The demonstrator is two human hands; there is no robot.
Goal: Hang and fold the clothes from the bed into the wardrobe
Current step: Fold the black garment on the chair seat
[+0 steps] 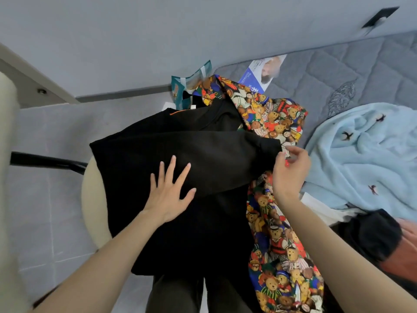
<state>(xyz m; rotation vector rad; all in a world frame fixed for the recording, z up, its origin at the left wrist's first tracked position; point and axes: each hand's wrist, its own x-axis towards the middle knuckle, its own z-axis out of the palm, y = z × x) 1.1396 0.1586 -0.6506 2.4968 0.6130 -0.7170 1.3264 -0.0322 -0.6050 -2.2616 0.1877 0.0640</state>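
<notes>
A black garment [180,141] lies spread over a cream round stool [91,199] in front of me. My left hand [170,190] presses flat on its middle with fingers straight and spread. My right hand [291,170] pinches the garment's right edge, a folded sleeve, between thumb and fingers. Under and beside the black cloth lies a colourful teddy-bear print garment [277,245], running from the back down to the lower right. A light blue fleece piece [365,154] with small dark embroidered figures lies on the bed at the right.
The grey quilted mattress [338,71] fills the upper right, with a blue-and-white booklet [261,73] on it. A teal paper bag [187,86] stands behind the stool. More dark and reddish clothes [379,238] lie at the right edge. Grey tiled floor [45,211] lies to the left.
</notes>
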